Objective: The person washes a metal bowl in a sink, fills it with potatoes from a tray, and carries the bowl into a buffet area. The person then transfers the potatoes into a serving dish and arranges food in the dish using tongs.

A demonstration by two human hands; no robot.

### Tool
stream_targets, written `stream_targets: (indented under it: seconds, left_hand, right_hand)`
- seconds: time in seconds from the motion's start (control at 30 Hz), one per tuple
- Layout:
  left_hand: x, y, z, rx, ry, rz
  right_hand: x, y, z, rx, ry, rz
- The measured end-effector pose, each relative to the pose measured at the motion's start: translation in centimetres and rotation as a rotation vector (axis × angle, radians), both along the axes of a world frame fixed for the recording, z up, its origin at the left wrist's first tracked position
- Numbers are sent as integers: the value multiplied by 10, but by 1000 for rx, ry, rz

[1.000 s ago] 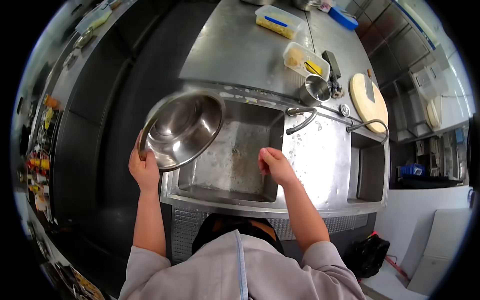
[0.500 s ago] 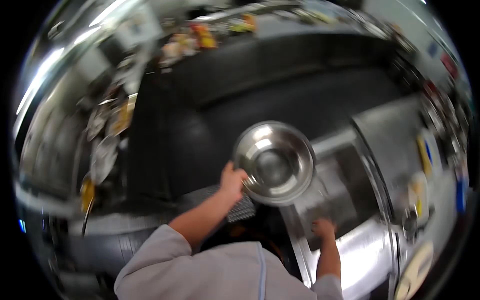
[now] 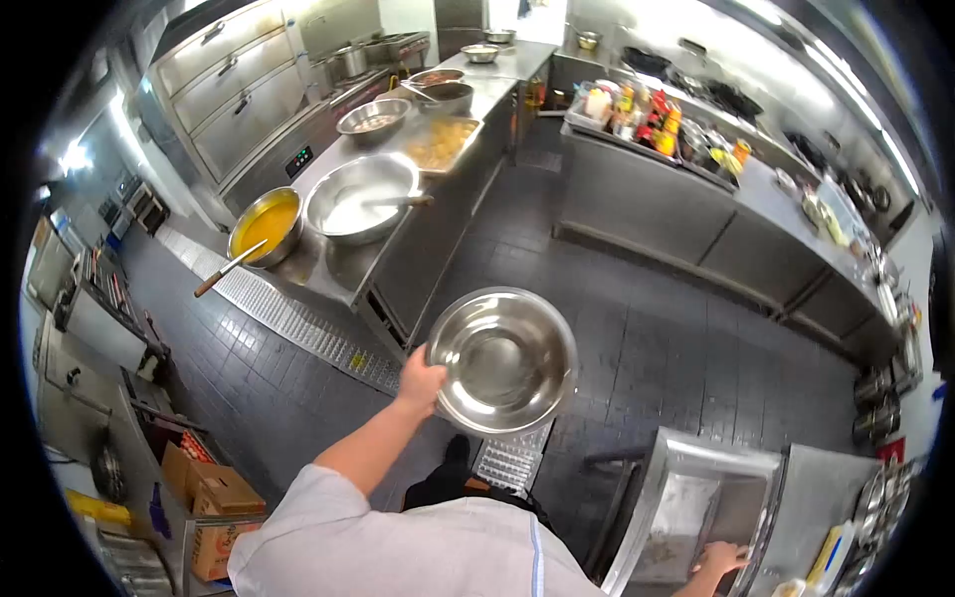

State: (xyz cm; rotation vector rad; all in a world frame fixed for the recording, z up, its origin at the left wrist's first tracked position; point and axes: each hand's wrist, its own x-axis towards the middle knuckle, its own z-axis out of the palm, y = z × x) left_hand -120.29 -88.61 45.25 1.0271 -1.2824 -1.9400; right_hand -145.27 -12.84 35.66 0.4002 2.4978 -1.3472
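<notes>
My left hand [image 3: 422,382] grips the rim of an empty steel bowl [image 3: 502,362], holding it out over the dark tiled floor with its inside facing me. Low on the right, my right hand [image 3: 724,557] is over the sink [image 3: 686,507], near its right wall, with the fingers spread and nothing in them.
Ahead on the left, a steel counter [image 3: 343,269] bears a bowl of yellow liquid [image 3: 274,227], a large bowl with white contents [image 3: 360,204] and several other bowls. Bottles [image 3: 665,124] stand on the far counter. A cardboard box [image 3: 219,488] is at lower left.
The view has swung left, away from the sink toward the counter with bowls. The bowl has stayed in my left hand and is now over the floor. My right hand's fingers have spread.
</notes>
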Motion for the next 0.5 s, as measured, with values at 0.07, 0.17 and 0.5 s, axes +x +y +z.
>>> stream_targets:
  seconds: [0.07, 0.17, 0.5]
  left_hand:
    - [40, -79, -8, -272, -200, 50]
    - [139, -162, -7, -743, -660, -36]
    - [331, -67, -72, -624, -1532, -900]
  right_hand:
    - [-11, -9, -43, 461, 39, 88]
    - [-3, -139, 16, 448, -154, 259]
    - [-53, -434, 52, 274, -343, 725]
